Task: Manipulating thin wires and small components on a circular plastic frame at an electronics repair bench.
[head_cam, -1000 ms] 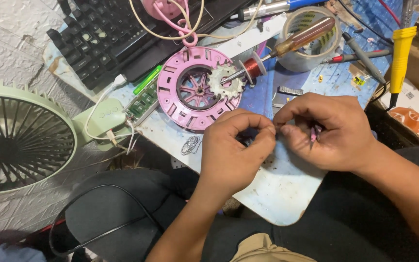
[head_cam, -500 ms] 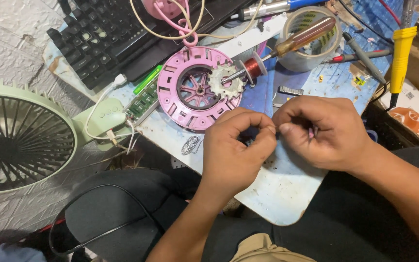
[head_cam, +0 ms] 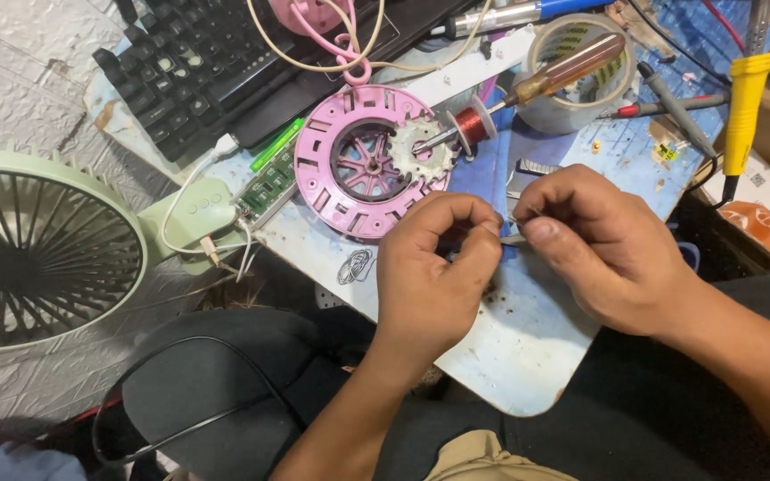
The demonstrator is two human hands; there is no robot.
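My left hand and my right hand meet over a pale blue work board on my lap. Both pinch a small silvery metal piece between thumb and fingertips; most of it is hidden by the fingers. Just beyond the hands lies a pink round fan housing with a white toothed stator in it. A spool of copper wire sits on a screwdriver with a brown handle.
A green fan stands at the left, wired to a green circuit board. A black keyboard lies behind. A tape roll, a yellow soldering iron and probes lie at the back right. A small wire coil rests near the board's edge.
Both hands stay together over the board. Only the fingers shift slightly around the small piece.
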